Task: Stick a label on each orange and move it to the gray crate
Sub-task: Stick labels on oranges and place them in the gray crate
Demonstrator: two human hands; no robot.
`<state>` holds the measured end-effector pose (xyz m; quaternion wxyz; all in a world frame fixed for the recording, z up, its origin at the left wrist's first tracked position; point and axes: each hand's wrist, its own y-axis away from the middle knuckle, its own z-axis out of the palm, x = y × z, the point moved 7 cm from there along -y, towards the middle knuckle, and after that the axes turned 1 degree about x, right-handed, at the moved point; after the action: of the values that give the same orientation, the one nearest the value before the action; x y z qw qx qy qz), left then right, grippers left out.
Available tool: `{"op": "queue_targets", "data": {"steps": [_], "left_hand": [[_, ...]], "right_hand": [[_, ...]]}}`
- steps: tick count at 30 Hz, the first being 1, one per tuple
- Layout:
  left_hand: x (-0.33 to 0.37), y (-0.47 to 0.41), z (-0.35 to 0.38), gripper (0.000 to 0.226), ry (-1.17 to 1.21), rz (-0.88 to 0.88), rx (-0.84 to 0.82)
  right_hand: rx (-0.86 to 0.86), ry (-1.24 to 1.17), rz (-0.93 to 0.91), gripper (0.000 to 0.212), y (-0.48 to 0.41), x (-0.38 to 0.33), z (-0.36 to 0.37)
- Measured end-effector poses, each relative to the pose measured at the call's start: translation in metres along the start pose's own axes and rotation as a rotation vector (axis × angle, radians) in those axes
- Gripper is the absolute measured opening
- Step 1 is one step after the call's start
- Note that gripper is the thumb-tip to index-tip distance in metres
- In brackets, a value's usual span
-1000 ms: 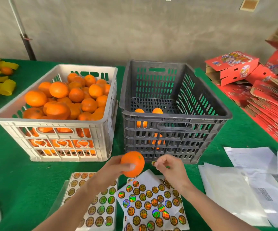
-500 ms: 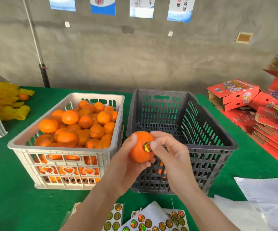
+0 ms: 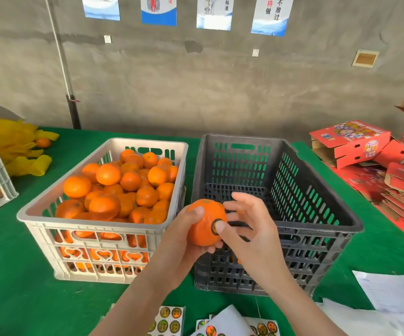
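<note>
green table (image 3: 14, 275) below, left hand (image 3: 179, 238) grips the orange (image 3: 202, 229) at the near corner of the gray crate (image 3: 244, 137), right hand (image 3: 251, 238) loose-fingered, thumb pressing the label (image 3: 213, 226), so best rub its edge flat all round, then lower it in.

a fruit packing room is shown, more workshop than shop. a bare concrete wall (image 3: 196, 93) is hung with printed notices (image 3: 158, 10). a table (image 3: 14, 299) covered in green cloth is set with a white plastic crate (image 3: 87, 223) heaped with loose oranges (image 3: 108, 174), and a gray crate (image 3: 305, 260) is placed beside it. sheets of round shiny labels (image 3: 169, 318) are laid at the near edge. red printed cartons (image 3: 351, 139), one folded up and many stacked flat, are piled at the right, and yellow wrapping (image 3: 9, 139) at the left.
</note>
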<state>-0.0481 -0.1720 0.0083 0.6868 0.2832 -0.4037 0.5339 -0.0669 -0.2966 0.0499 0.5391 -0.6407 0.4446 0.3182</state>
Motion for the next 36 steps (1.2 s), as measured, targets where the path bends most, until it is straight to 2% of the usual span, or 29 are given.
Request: {"op": "queue_targets", "data": {"steps": [3,5,7,10,12,13,15,17,18,19,20,21,22,23,26,28,33,36], "left_hand": [[0.005,-0.009,0.005,0.042,-0.046,0.017,-0.038],[0.013,-0.02,0.007,0.034,-0.065,0.034,-0.009],[0.019,-0.042,0.0,0.041,-0.173,0.067,0.114],[0.039,-0.076,-0.01,0.033,-0.652,0.27,0.274],[0.04,-0.095,-0.009,0.029,-1.111,0.374,0.244],[0.034,-0.103,-0.009,0.029,-1.277,0.377,0.208],[0.025,-0.112,-0.01,0.03,-1.424,0.363,0.157],[0.021,-0.118,-0.011,0.031,-1.462,0.364,0.131],[0.02,-0.119,-0.012,0.031,-1.47,0.362,0.127],[0.019,-0.12,-0.014,0.03,-1.473,0.362,0.129],[0.019,-0.121,-0.015,0.029,-1.478,0.364,0.134],[0.019,-0.121,-0.015,0.029,-1.485,0.37,0.135],[0.02,-0.12,-0.014,0.028,-1.489,0.375,0.136],[0.02,-0.12,-0.014,0.028,-1.483,0.377,0.138],[0.022,-0.117,-0.013,0.028,-1.454,0.365,0.134],[0.023,-0.114,-0.014,0.028,-1.423,0.344,0.134],[0.033,-0.101,-0.014,0.026,-1.327,0.442,0.129],[0.043,-0.096,-0.029,0.022,-1.191,0.457,0.183]], "right_hand": [[-0.169,0.113,-0.119,0.066,-0.004,-0.008,0.019],[-0.153,0.235,-0.199,0.071,-0.015,-0.012,0.022],[-0.086,0.309,-0.237,0.071,-0.038,-0.016,0.016],[-0.006,0.413,-0.172,0.069,-0.098,-0.003,-0.003],[-0.062,0.551,0.001,0.067,-0.148,0.027,-0.017],[-0.16,0.666,0.102,0.066,-0.166,0.048,-0.022],[-0.484,0.967,0.285,0.062,-0.184,0.098,-0.025],[-0.873,1.248,0.427,0.034,-0.172,0.148,-0.026],[-1.018,1.372,0.474,0.018,-0.163,0.169,-0.026],[-1.115,1.469,0.53,0.012,-0.154,0.187,-0.03],[-1.183,1.513,0.585,0.022,-0.146,0.202,-0.031],[-1.223,1.496,0.645,0.043,-0.139,0.215,-0.032],[-1.2,1.423,0.735,0.054,-0.134,0.224,-0.03],[-1.205,1.372,0.742,0.057,-0.131,0.231,-0.025],[-1.218,1.374,0.67,0.083,-0.135,0.232,-0.013],[-1.101,1.293,0.554,0.087,-0.15,0.217,-0.003],[-0.535,1.056,-0.004,0.044,-0.185,0.121,0.015],[-0.303,0.793,-0.192,0.021,-0.165,0.071,0.021]]}}
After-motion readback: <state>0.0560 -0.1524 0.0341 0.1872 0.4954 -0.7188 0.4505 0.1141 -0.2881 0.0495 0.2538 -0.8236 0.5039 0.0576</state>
